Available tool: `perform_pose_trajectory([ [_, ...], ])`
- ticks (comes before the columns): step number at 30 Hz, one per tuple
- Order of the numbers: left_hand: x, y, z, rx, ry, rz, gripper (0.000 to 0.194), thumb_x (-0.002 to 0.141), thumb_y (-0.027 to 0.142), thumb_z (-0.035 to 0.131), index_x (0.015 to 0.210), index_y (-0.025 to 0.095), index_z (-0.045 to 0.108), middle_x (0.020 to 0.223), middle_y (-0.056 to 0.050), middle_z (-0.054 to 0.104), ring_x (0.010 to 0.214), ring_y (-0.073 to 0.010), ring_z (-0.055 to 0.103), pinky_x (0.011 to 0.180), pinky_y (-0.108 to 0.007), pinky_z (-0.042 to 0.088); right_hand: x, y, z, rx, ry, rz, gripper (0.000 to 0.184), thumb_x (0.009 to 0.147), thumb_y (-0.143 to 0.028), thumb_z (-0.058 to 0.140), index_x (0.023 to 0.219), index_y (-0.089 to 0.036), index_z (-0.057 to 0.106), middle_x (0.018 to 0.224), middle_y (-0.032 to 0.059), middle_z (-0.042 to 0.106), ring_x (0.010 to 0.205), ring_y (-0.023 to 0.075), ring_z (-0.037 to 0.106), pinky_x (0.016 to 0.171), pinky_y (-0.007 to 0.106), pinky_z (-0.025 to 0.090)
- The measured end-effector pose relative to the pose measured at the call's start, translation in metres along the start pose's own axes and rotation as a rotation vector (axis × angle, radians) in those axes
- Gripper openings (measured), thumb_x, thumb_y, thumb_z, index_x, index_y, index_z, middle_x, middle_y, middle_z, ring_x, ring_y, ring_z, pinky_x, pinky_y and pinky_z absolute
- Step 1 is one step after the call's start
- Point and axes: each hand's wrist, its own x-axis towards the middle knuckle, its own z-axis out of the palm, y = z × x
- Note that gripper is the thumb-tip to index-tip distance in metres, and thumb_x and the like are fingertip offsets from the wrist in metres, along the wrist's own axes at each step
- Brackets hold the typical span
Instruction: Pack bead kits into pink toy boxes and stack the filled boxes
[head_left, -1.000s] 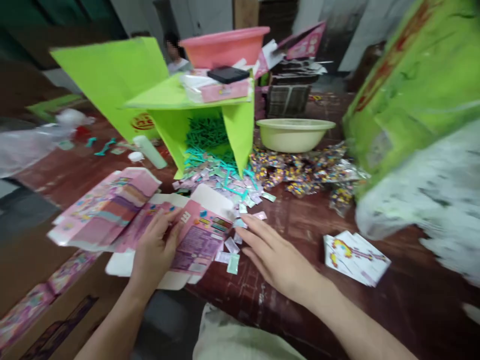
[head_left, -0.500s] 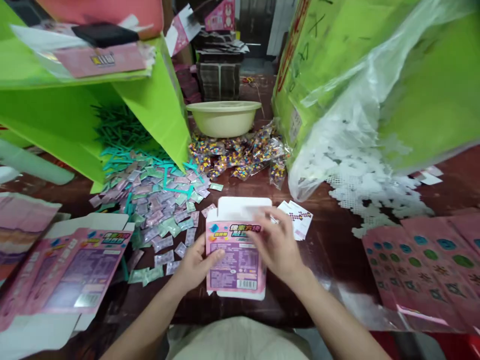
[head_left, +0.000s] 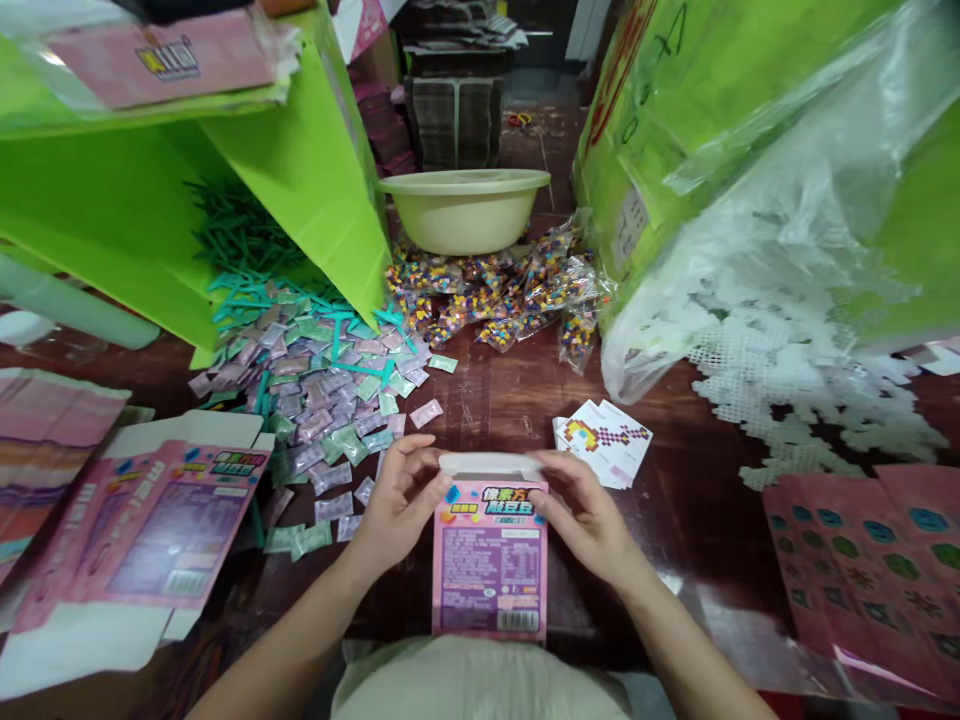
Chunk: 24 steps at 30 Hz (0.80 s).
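A pink and purple printed carton (head_left: pixel 490 565) stands in front of me at the table's near edge, its white top flap (head_left: pixel 491 464) folded toward level. My left hand (head_left: pixel 409 500) grips the carton's upper left corner, thumb on the printed face. At the upper right corner, my right hand (head_left: pixel 589 510) closes on the same carton, fingers by the flap. Just behind the right hand lies a small stack of white cards (head_left: pixel 607 440) with a pixel pattern. Left of the left hand spreads a heap of small pink, purple and green sachets (head_left: pixel 322 400).
Flattened cartons (head_left: pixel 172 530) lie at the left. Teal plastic pieces (head_left: pixel 262 240) spill from a green box (head_left: pixel 315 150). Behind are a cream basin (head_left: pixel 469 215) and bags of colourful beads (head_left: pixel 510 290). White mesh pieces (head_left: pixel 795 380) and pink sheets (head_left: pixel 870 570) lie at the right.
A carton from the left pile came to the middle before me and was opened out. Its top flap has since folded down, and both hands now hold its upper corners. My view turned right.
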Motion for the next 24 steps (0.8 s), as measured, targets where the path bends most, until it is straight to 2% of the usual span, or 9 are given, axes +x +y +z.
perform_pose_trajectory([
  [2, 0.001, 0.005, 0.001, -0.018, -0.060, 0.003, 0.032, 0.095, 0.044, 0.075, 0.120, 0.024, 0.067, 0.110, -0.007, 0.076, 0.102, -0.0206, 0.073, 0.089, -0.033, 0.060, 0.001, -0.002, 0.001, 0.051, -0.050, -0.015, 0.037, 0.104, -0.030, 0.064, 0.142, -0.032, 0.063, 0.126, 0.0083, 0.072, 0.118, 0.0209, 0.070, 0.105, 0.042, 0.057],
  [5, 0.004, 0.015, 0.002, 0.042, -0.164, 0.004, 0.026, 0.095, 0.047, 0.074, 0.094, 0.020, 0.075, 0.113, -0.010, 0.075, 0.108, -0.0236, 0.072, 0.092, -0.035, 0.060, 0.009, -0.012, 0.001, 0.080, -0.142, 0.039, 0.016, 0.102, -0.036, 0.067, 0.112, -0.028, 0.077, 0.123, 0.0076, 0.074, 0.115, 0.0218, 0.071, 0.101, 0.040, 0.058],
  [7, 0.006, 0.021, 0.005, 0.057, -0.145, -0.033, 0.024, 0.095, 0.044, 0.074, 0.095, 0.020, 0.073, 0.110, -0.009, 0.075, 0.103, -0.0224, 0.072, 0.088, -0.033, 0.059, 0.017, -0.019, 0.002, 0.117, -0.096, 0.150, 0.016, 0.101, -0.039, 0.069, 0.099, -0.025, 0.077, 0.118, 0.0072, 0.076, 0.109, 0.0208, 0.073, 0.096, 0.037, 0.060],
  [11, 0.010, 0.027, 0.009, 0.064, -0.123, -0.066, 0.019, 0.097, 0.038, 0.070, 0.095, 0.020, 0.068, 0.102, -0.006, 0.074, 0.093, -0.0186, 0.070, 0.081, -0.029, 0.056, 0.026, -0.023, 0.008, 0.182, -0.017, 0.297, 0.020, 0.094, -0.043, 0.077, 0.096, -0.023, 0.074, 0.102, 0.0060, 0.078, 0.089, 0.0187, 0.076, 0.078, 0.029, 0.063],
  [15, 0.010, 0.025, 0.005, 0.043, -0.241, 0.000, 0.018, 0.091, 0.035, 0.080, 0.099, 0.021, 0.071, 0.114, -0.008, 0.075, 0.110, -0.0228, 0.071, 0.096, -0.035, 0.054, 0.022, -0.018, 0.000, 0.102, -0.100, 0.295, 0.026, 0.094, -0.048, 0.075, 0.087, -0.023, 0.078, 0.105, 0.0090, 0.080, 0.096, 0.0225, 0.077, 0.083, 0.032, 0.064],
  [17, 0.007, 0.024, 0.002, 0.062, -0.241, 0.023, 0.018, 0.089, 0.032, 0.083, 0.097, 0.021, 0.071, 0.116, -0.008, 0.075, 0.112, -0.0233, 0.071, 0.099, -0.037, 0.053, 0.026, -0.017, -0.010, 0.031, -0.188, 0.274, 0.034, 0.099, -0.050, 0.068, 0.081, -0.023, 0.079, 0.110, 0.0110, 0.079, 0.100, 0.0245, 0.077, 0.085, 0.035, 0.064],
  [19, 0.002, 0.023, -0.003, 0.065, -0.219, 0.033, 0.014, 0.091, 0.031, 0.081, 0.091, 0.021, 0.071, 0.114, -0.008, 0.077, 0.109, -0.0223, 0.072, 0.096, -0.036, 0.054, 0.045, -0.018, -0.014, -0.060, -0.292, 0.188, 0.040, 0.104, -0.050, 0.060, 0.081, -0.024, 0.080, 0.115, 0.0119, 0.078, 0.105, 0.0261, 0.076, 0.089, 0.039, 0.063],
  [21, -0.004, 0.019, -0.010, 0.035, -0.171, 0.026, 0.014, 0.092, 0.031, 0.080, 0.088, 0.021, 0.071, 0.112, -0.008, 0.078, 0.107, -0.0217, 0.073, 0.095, -0.036, 0.056, 0.080, -0.019, -0.003, -0.155, -0.335, 0.039, 0.036, 0.106, -0.048, 0.056, 0.094, -0.025, 0.082, 0.120, 0.0110, 0.077, 0.112, 0.0262, 0.074, 0.098, 0.043, 0.060],
  [24, -0.018, 0.005, -0.032, -0.006, 0.056, -0.013, 0.020, 0.089, 0.038, 0.082, 0.087, 0.021, 0.072, 0.110, -0.008, 0.078, 0.104, -0.0224, 0.074, 0.092, -0.036, 0.059, 0.150, -0.019, 0.049, -0.354, -0.356, -0.167, 0.028, 0.107, -0.040, 0.056, 0.116, -0.023, 0.076, 0.125, 0.0100, 0.074, 0.118, 0.0245, 0.069, 0.106, 0.043, 0.054],
])
